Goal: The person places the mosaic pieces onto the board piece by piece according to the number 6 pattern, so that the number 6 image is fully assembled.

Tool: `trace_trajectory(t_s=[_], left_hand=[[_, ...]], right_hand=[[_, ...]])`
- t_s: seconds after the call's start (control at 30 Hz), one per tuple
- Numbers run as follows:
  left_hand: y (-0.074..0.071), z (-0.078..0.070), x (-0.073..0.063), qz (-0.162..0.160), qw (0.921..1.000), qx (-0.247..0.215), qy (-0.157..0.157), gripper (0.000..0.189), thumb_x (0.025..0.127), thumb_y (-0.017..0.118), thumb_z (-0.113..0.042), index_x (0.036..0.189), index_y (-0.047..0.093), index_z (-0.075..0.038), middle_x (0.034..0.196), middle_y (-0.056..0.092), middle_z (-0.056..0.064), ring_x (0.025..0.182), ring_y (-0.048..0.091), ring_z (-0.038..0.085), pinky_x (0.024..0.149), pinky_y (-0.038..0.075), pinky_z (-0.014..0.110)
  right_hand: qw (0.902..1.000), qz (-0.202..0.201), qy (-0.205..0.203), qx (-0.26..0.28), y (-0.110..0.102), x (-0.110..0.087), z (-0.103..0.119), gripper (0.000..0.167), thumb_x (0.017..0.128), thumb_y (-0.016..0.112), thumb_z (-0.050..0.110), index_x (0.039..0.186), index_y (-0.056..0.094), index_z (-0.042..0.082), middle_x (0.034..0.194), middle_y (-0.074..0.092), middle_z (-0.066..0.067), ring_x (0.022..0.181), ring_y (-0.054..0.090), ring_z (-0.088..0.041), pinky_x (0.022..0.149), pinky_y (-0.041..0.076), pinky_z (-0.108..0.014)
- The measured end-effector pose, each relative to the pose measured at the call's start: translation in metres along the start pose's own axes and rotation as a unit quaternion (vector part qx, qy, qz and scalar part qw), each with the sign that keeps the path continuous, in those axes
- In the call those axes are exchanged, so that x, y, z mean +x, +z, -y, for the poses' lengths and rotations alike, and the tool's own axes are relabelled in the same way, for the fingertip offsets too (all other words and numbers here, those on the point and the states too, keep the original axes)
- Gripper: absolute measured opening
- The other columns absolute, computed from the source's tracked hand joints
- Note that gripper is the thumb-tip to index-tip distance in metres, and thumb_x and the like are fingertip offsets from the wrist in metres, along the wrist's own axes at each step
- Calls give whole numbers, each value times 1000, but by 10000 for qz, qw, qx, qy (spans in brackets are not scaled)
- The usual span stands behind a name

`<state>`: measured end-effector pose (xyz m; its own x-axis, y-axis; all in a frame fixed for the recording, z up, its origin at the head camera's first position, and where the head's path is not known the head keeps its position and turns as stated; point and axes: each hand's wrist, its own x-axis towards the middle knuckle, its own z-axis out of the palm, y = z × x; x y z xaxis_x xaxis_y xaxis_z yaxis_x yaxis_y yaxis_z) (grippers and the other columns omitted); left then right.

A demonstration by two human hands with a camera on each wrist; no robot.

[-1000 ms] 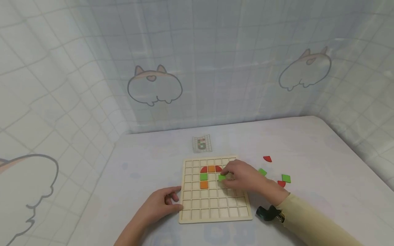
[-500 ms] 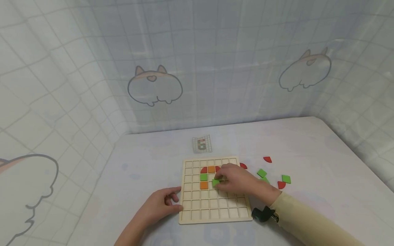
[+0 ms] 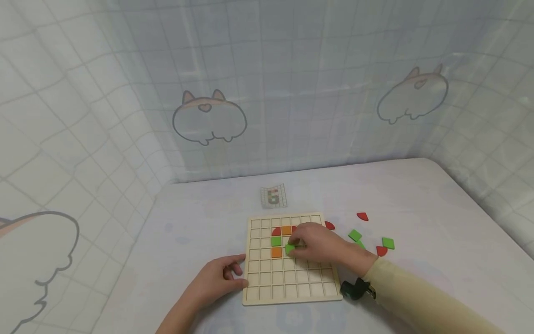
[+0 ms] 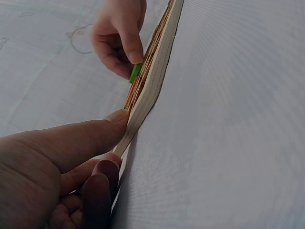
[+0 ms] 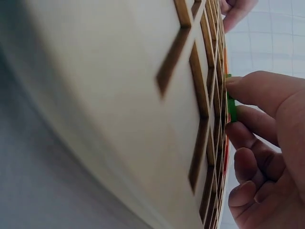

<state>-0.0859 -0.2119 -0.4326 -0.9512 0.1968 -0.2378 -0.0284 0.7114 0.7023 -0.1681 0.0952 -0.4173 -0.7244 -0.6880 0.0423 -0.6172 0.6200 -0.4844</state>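
My right hand (image 3: pixel 320 242) pinches a green square tile (image 3: pixel 289 250) between thumb and fingers, low over the wooden grid board (image 3: pixel 296 277). In the right wrist view the green tile (image 5: pixel 232 109) stands tilted on edge against the grid, its lower part partly behind fingertips. My left hand (image 3: pixel 218 279) rests at the board's left edge, thumb tip on the rim and another finger touching the side further up. On the board lie an orange tile (image 3: pixel 286 230), a red quarter-round piece (image 3: pixel 276 231), a green tile (image 3: pixel 276 241) and a second orange tile (image 3: pixel 276 252). My right hand partly covers another red piece.
Right of the board lie loose pieces: a red quarter-round (image 3: pixel 363 216), another red one (image 3: pixel 330 225), a green tile (image 3: pixel 388 243) and several more. A small printed pattern card (image 3: pixel 273 196) lies behind the board. Patterned cloth walls (image 3: pixel 313 116) enclose the table.
My right hand has moved left and slightly toward me over the board, carrying the green tile from the right toward the middle columns. My left hand has stayed at the edge.
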Motion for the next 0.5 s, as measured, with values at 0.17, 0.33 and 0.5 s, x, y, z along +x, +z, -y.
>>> trace_trajectory(t_s=[0.17, 0.33, 0.5], left_hand=[[0, 0, 0, 1, 10000, -13, -14, 71, 73, 87, -40, 134, 63, -14, 89, 61, -10, 70, 53, 14, 59, 43, 27], [0, -1, 0, -7, 10000, 2, -41, 70, 73, 87, -40, 134, 63, -14, 88, 61, -10, 70, 53, 14, 58, 42, 26], [0, -4, -1, -19, 10000, -61, -14, 71, 72, 88, -38, 133, 64, -12, 88, 61, -9, 70, 52, 15, 58, 41, 26]], right_hand=[[9999, 62, -87, -118, 3, 1, -2, 20, 87, 77, 36, 101, 77, 22, 89, 63, 18, 81, 53, -4, 77, 48, -27], [9999, 39, -129, 2, 3, 1, -2, 20, 86, 78, 35, 100, 78, 21, 87, 62, 17, 79, 53, -4, 75, 47, -25], [9998, 101, -125, 116, 5, 1, -5, 21, 85, 79, 37, 100, 78, 23, 87, 60, 19, 79, 53, -3, 73, 47, -24]])
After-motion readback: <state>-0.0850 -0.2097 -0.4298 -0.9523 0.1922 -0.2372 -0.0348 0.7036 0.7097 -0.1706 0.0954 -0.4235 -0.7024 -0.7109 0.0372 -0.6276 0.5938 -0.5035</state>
